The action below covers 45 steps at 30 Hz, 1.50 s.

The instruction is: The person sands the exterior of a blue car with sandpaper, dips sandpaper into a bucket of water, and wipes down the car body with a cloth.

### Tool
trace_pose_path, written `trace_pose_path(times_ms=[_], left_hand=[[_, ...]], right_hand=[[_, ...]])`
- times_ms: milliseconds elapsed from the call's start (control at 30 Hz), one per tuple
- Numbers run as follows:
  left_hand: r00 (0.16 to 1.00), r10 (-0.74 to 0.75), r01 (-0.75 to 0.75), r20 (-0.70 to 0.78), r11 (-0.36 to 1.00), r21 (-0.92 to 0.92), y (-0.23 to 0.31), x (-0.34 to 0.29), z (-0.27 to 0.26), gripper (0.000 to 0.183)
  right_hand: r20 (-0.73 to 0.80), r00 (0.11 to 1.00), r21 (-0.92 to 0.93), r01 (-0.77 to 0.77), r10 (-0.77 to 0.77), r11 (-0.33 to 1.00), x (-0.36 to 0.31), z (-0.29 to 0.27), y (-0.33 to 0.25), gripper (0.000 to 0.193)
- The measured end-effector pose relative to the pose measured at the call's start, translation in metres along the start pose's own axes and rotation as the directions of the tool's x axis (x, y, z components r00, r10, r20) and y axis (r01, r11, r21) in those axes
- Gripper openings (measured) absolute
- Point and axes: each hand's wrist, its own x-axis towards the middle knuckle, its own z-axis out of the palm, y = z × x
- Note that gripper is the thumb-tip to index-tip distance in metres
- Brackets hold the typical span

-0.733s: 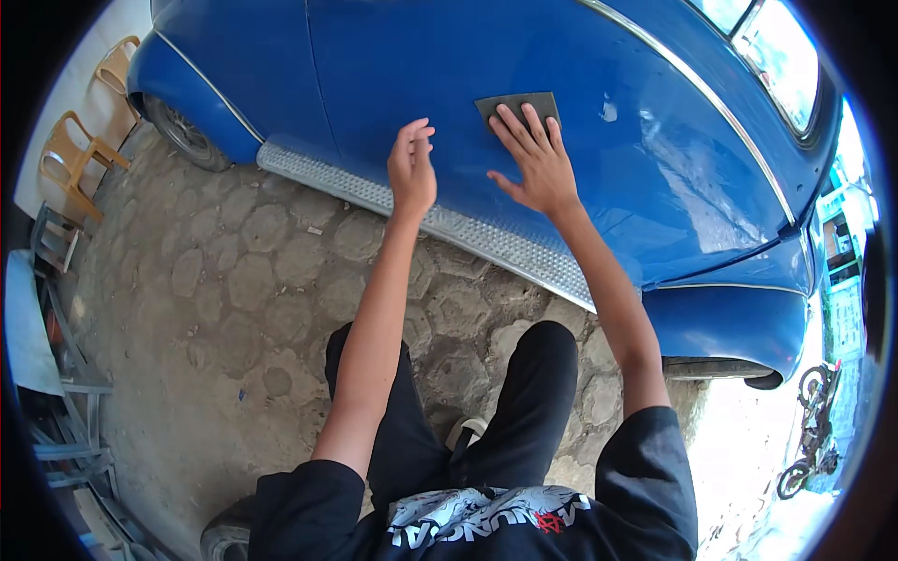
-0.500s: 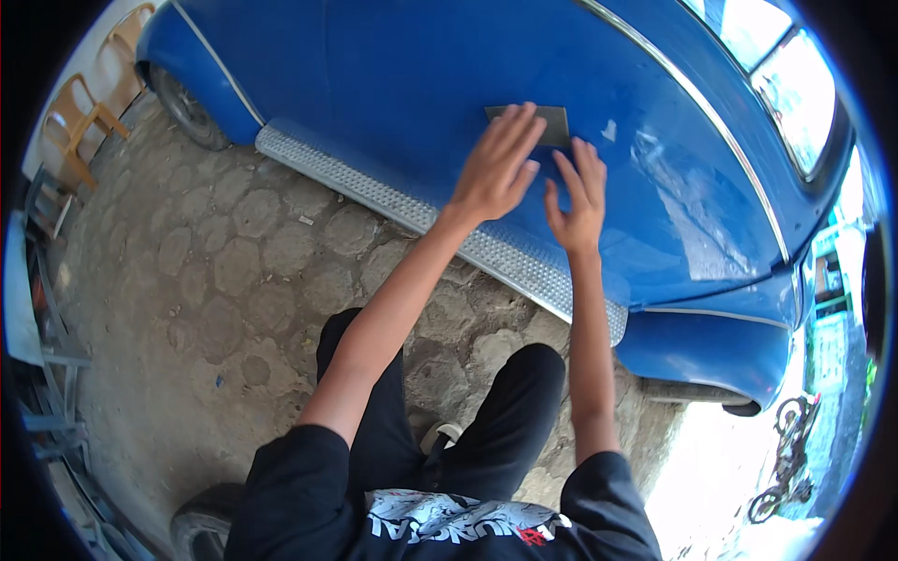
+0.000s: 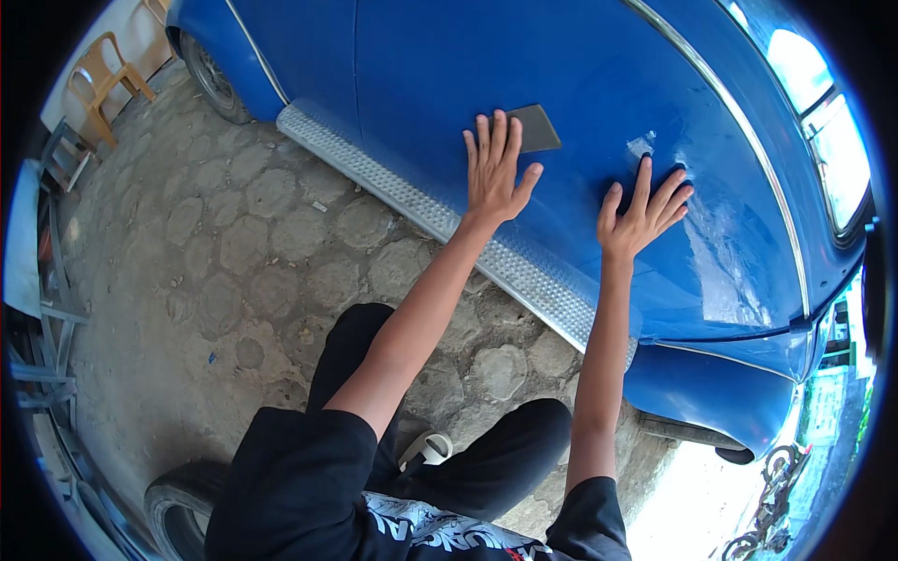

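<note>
My left hand (image 3: 494,178) lies against the blue car's side panel (image 3: 421,65), its fingers stretched out over the edge of a grey-brown sheet (image 3: 538,129) that looks like sandpaper. The fingers hide part of that sheet. To the right, my right hand (image 3: 642,217) is on the same panel with fingers spread and nothing in it. Just past its fingertips is a pale, shiny patch (image 3: 642,144). A larger glossy streak (image 3: 725,271) runs down the panel right of that hand.
A silver textured running board (image 3: 421,203) runs below the panel. Stone paving (image 3: 248,243) covers the ground. A loose tire (image 3: 173,505) lies at lower left, with metal frames (image 3: 56,365) along the left edge. A tan chair (image 3: 101,84) stands at far left; motorcycles (image 3: 774,486) are at lower right.
My right hand has moved right, away from the sheet, and its fingers have spread on the panel. My left hand stays by the sheet, which now sits at a different tilt. The view has shifted.
</note>
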Motion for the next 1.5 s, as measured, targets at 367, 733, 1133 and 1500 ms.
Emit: trace_pose_path(times_ms=[367,733,1133,1500], left_hand=[[0.984,0.161,-0.171,-0.078,0.976,-0.134,0.032,0.011,-0.007,0.101],[0.977,0.075,-0.068,-0.198,0.997,0.045,-0.069,-0.016,0.023,0.100],[0.820,-0.505,0.340,-0.271,0.809,-0.480,-0.054,-0.022,0.031,0.106],[0.547,-0.829,0.534,-0.118,0.454,-0.713,-0.059,-0.001,0.020,0.111]], right_hand=[[-0.007,0.999,-0.041,0.031,-0.031,0.999,0.000,-0.001,0.001,0.053],[-0.055,0.991,-0.099,0.117,-0.123,0.988,-0.003,0.008,0.009,0.059],[-0.038,0.992,-0.099,0.117,-0.122,0.988,-0.004,0.006,0.010,0.060],[-0.030,0.986,-0.090,0.163,-0.166,0.983,-0.004,0.004,0.015,0.059]])
